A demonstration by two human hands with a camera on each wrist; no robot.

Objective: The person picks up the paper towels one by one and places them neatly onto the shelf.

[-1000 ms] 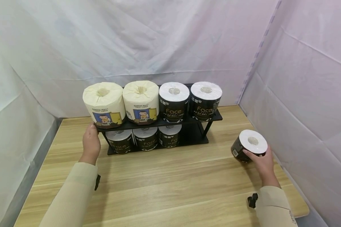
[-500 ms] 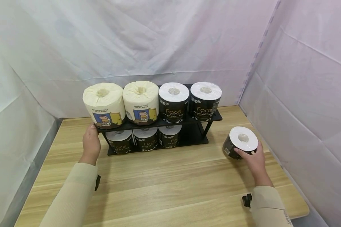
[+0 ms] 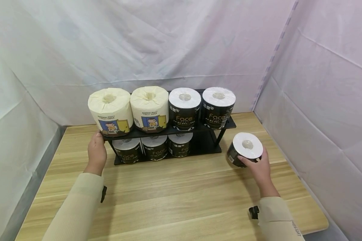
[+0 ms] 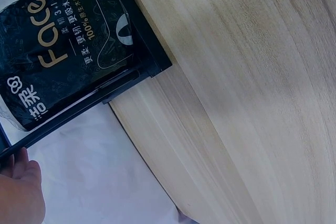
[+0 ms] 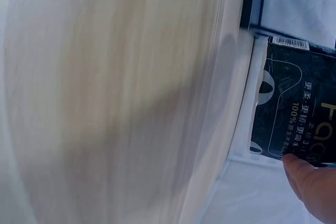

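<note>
My right hand (image 3: 260, 169) grips a toilet paper roll (image 3: 245, 147) in a black wrapper with a white top, thumb on the near side. In the right wrist view the thumb presses the roll's black wrapper (image 5: 294, 103). The roll is slightly tilted, to the right of a black two-tier rack (image 3: 211, 142). My left hand (image 3: 97, 150) holds the left end of the rack's upper shelf. The left wrist view has its fingers (image 4: 21, 163) at the black frame, beside a black-wrapped roll (image 4: 58, 45) on the lower tier.
On the upper shelf stand two cream-wrapped rolls (image 3: 149, 108) at left and two black-wrapped rolls (image 3: 184, 108) at right. Three black-wrapped rolls (image 3: 155, 149) fill the lower tier's left and middle. Wooden tabletop (image 3: 169, 201) lies in front; white sheeting (image 3: 325, 100) borders it.
My right hand has carried the black-wrapped roll leftward, closer to the rack's right end. My left hand and the rack have stayed where they were.
</note>
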